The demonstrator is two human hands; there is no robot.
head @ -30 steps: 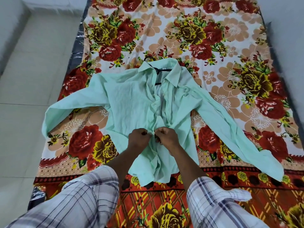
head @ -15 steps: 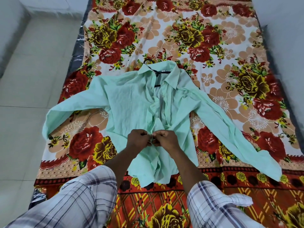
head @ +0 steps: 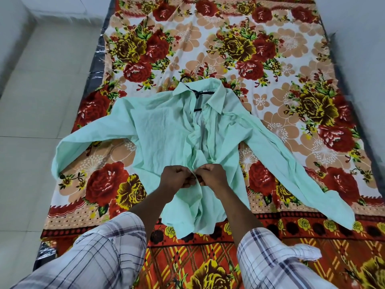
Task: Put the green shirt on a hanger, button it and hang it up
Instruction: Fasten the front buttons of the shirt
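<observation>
Biggest first: one floral sheet (head: pixel 229 49), and one green shirt (head: pixel 162 138) lying flat in the middle of it, front up, two sleeves thrown out sideways and collar at the far end. The step in hand looks like the buttoning. The hanger part seems done, since the one black hanger (head: pixel 200 93) sits inside the shirt's collar with its hook poking out past it. Two hands, both low on the shirt's front opening, toward the hem: left hand (head: pixel 177 178) and right hand (head: pixel 212 176) touch each other, fingers (head: pixel 188 180) curled in tight and pinching the two front edges together at one spot. I'm pretty sure that's over a button, but it's hidden under the fingers. Between the hands and the collar the shirt's front gapes open, so I'd guess most buttons there are undone; they're too small to count. Next move, I reckon: push this one through its hole, then walk both hands up the shirt's front to the next, keeping the edges lined up so nothing lands in the wrong hole. Hanging it up comes last.
</observation>
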